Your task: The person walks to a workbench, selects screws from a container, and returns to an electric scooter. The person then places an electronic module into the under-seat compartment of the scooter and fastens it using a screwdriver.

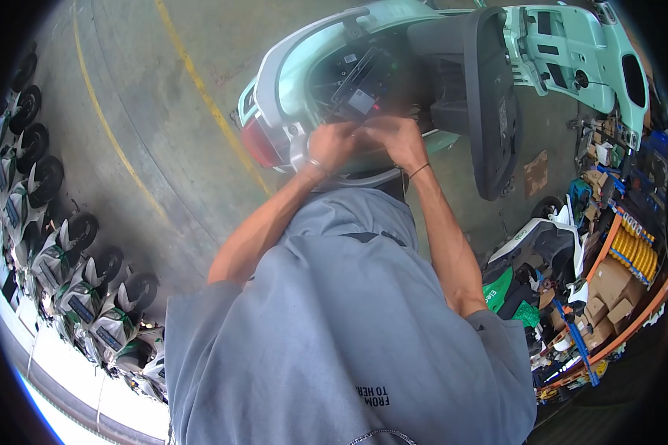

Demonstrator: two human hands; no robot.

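Observation:
My left hand [332,145] and my right hand [398,141] are close together over the near side of a mint-green scooter [297,63]. Both look closed, with bent fingers meeting; what they hold, if anything, is hidden and slightly blurred. Just beyond them is the scooter's open, dark underseat compartment [323,87]. Inside it sits a black box-shaped unit with a white label [361,101], and a small red glow shows near my fingers. The dark seat [490,104] stands raised to the right. A red tail light [260,142] lies left of my left hand.
Mint-green front bodywork [571,52] extends to the upper right. Parked motorbikes [89,297] line the left side. Shelving with cardboard boxes [616,285] and loose parts stands at the right, beside a white scooter panel [523,237]. Yellow lines [200,85] cross the concrete floor.

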